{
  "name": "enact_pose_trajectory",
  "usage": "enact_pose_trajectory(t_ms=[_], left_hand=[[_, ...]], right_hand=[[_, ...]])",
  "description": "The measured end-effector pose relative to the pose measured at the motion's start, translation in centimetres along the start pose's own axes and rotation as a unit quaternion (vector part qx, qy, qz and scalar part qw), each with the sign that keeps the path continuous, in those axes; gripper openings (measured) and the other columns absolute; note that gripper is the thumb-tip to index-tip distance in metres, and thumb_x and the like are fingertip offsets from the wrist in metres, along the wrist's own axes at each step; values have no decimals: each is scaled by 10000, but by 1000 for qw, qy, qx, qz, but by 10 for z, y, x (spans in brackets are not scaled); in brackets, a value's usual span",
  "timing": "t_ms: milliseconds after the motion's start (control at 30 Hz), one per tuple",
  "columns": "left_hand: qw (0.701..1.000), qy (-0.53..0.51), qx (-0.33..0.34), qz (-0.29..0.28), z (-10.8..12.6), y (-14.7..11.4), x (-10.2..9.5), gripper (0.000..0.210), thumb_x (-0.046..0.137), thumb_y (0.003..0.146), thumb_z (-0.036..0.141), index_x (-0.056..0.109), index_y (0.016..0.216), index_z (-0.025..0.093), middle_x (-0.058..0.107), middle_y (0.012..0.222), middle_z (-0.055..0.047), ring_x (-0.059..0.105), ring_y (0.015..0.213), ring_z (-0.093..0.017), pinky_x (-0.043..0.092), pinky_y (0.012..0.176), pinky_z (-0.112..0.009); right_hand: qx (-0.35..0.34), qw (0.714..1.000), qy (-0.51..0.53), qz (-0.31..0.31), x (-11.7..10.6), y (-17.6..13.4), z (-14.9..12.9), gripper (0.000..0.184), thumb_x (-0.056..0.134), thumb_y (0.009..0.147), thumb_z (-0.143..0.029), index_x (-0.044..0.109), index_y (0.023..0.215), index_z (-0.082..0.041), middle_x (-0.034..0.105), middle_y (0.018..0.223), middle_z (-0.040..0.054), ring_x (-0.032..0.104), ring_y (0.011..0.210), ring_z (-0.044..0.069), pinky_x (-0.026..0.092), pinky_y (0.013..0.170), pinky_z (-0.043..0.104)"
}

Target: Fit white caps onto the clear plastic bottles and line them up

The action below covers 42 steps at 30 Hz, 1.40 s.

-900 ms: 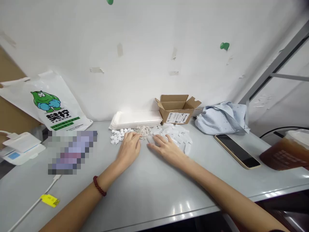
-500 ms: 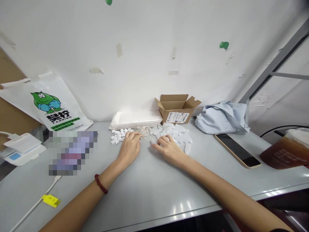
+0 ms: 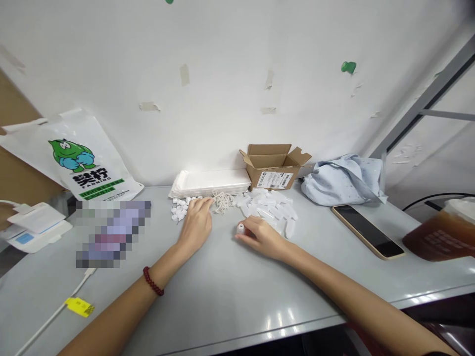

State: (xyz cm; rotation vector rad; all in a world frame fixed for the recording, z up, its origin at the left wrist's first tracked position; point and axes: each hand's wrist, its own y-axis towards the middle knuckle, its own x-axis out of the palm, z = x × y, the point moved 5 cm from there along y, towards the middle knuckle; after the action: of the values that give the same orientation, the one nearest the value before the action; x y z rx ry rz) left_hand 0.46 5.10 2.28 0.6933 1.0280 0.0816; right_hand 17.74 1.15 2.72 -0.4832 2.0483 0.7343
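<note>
My right hand [image 3: 265, 237] is closed around a small white plastic bottle [image 3: 240, 229], its round open neck turned toward me. Just behind that hand lies a heap of translucent white bottles [image 3: 274, 202]. My left hand [image 3: 196, 222] rests at the inner edge of a pile of small white caps [image 3: 178, 211], fingers bent together and pointing away. Its fingertips meet a tangle of thin cream strings [image 3: 223, 202]; what they pinch, if anything, is hidden.
Behind the piles lie a stack of flat white packs [image 3: 211, 182] and an open cardboard box [image 3: 272, 168]. To the right are a light blue cloth bag [image 3: 341, 180], a phone [image 3: 367, 231] and a drink cup [image 3: 441, 232]. A white printed bag [image 3: 89, 158] and a charging cable [image 3: 44, 324] are at left.
My right hand has drawn slightly back from the heap, and the bottle's open neck now shows in its fingers. My left hand has shifted a little left, toward the caps.
</note>
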Motion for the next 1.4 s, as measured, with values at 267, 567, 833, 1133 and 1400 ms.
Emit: enact_pose_trajectory(t_ms=[267,567,833,1133,1400], left_hand=[[999,-22,25,3,9,-1,-7,432,317,861,102,541,1230,127,576,1248,-101,462,1167,-242,403,1015,-437],[999,-47,-9,-16,9,0,-10,457,349,863,141,491,1297,130,531,1329,-102,438,1237,-249,378,1040,-471],[980,-60,188,31,58,-15,-26,473,386,857,26,457,1312,137,555,1284,-131,489,1162,-249,469,949,-452],[948,-68,311,16,87,-29,-30,478,465,795,-30,457,1267,43,581,1202,-205,535,1080,-284,523,854,-447],[934,-98,341,39,93,-32,-39,480,494,755,-52,475,1230,16,593,1166,-217,525,1133,-279,523,917,-435]], right_hand=[[-37,998,-54,-5,0,-2,-4,220,460,925,-334,520,803,-160,577,752,58,513,730,176,391,699,308],[-33,995,-94,21,-11,-3,-5,283,391,945,-366,479,757,-174,552,771,68,482,726,176,381,701,310],[-54,992,-108,40,-14,-4,-10,298,340,951,-362,448,742,-179,537,723,62,452,655,172,372,660,302],[-74,989,-118,44,-14,-5,-9,304,333,947,-362,425,713,-191,505,625,24,418,562,146,361,634,296],[-10,998,-48,25,-14,-7,-6,217,372,928,-336,426,774,-193,576,669,51,494,602,166,378,579,274]])
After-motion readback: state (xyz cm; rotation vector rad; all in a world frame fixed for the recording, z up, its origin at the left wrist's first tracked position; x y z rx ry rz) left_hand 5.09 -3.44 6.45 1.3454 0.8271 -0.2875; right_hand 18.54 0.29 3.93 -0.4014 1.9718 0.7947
